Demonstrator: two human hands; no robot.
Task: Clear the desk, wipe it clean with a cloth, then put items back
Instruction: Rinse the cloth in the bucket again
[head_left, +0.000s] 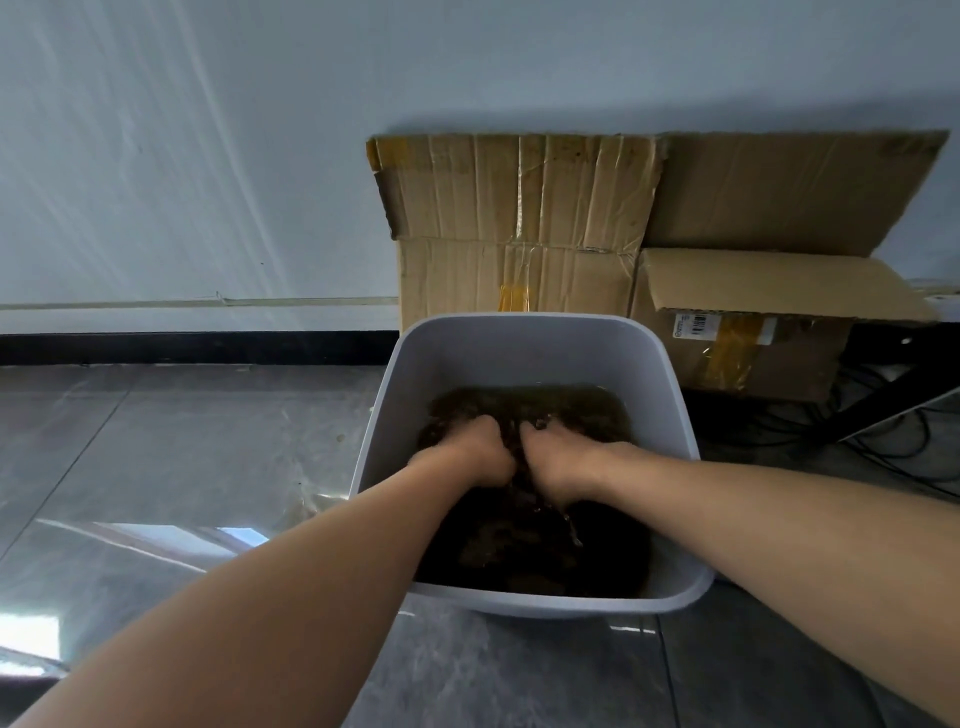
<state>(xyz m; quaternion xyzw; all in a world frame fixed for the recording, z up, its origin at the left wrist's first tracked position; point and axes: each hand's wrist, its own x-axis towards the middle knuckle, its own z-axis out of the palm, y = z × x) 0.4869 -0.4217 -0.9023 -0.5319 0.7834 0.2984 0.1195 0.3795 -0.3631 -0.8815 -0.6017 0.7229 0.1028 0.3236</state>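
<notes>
Cloth (582, 410) sits in the tub (519, 348), a dark, bunched mass soaking in murky brown water (519, 556) that fills the lower part of it. From my feed I see both forearms reaching in from the near side. My left hand (467, 452) is curled into the cloth near the middle of the tub, its fingers sunk in the wet folds and gripping a bunch of it. My right hand (558, 460) is just beside it, also closed on the cloth, with its knuckles up. The two hands almost touch, with a dark ridge of cloth between them. A little water drips below the right hand.

The tub is pale grey with rounded corners and stands on the floor (156, 441), which is grey, glossy tile. Just beyond the tub, a flattened sheet of cardboard (519, 208) leans against the pale wall (208, 156). To its right stands a box (753, 358) with an open flap, yellow tape and a barcode label. Dark cables (904, 447) lie on the floor at the far right, beside the box.
</notes>
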